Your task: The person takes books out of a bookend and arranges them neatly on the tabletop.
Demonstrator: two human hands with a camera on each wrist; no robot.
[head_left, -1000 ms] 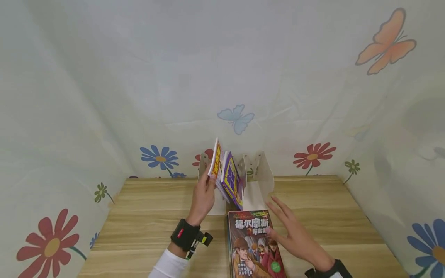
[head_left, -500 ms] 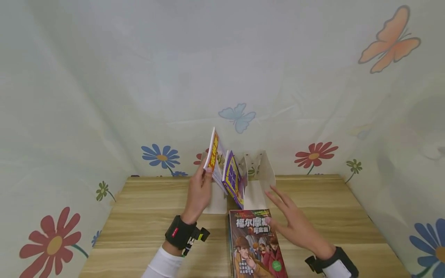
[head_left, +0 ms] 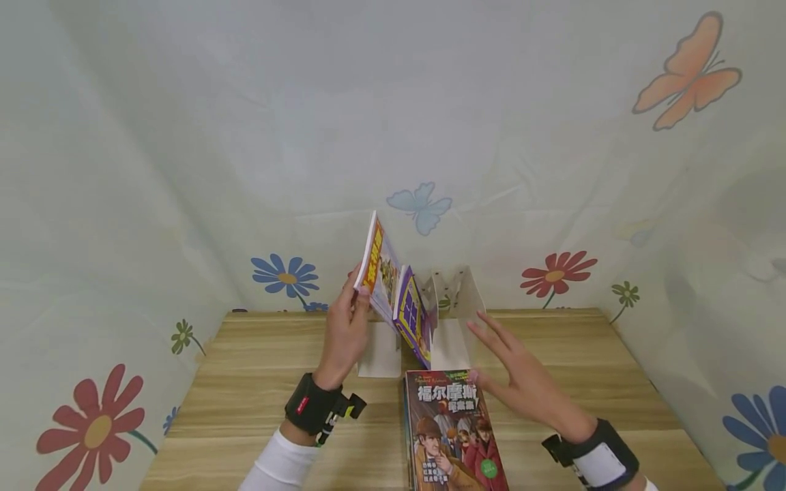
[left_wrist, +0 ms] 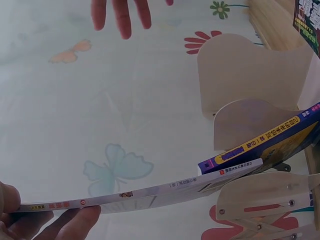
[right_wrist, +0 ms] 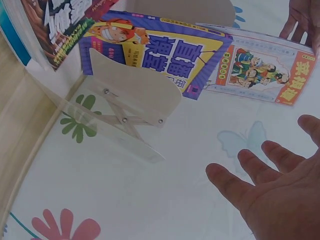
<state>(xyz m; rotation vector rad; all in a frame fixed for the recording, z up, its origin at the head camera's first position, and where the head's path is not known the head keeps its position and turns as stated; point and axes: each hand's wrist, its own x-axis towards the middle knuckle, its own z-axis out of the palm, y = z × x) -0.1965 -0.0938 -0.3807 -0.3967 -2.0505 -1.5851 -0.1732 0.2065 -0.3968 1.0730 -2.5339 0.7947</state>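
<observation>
My left hand (head_left: 345, 334) pinches a thin white book with an orange title band (head_left: 382, 269) by its near end, fingers on one side and thumb on the other. The book tilts up and left, its lower end beside a purple book (head_left: 413, 314) leaning in a beige expandable book rack (head_left: 469, 300). In the left wrist view, the thin book's spine (left_wrist: 150, 193) reaches the purple book's yellow-lettered spine (left_wrist: 260, 137). My right hand (head_left: 522, 382), fingers spread, hovers by the rack's right panel and holds nothing; the right wrist view shows its palm (right_wrist: 285, 205).
A stack of books, topped by a dark detective comic (head_left: 451, 436), lies in front of the rack on the wooden table (head_left: 258, 395). A white curtain printed with flowers and butterflies (head_left: 295, 157) hangs close behind the rack and along both sides.
My left hand has drawn the thin book up and to the left, away from the purple book. The right hand has barely moved, its fingers still spread.
</observation>
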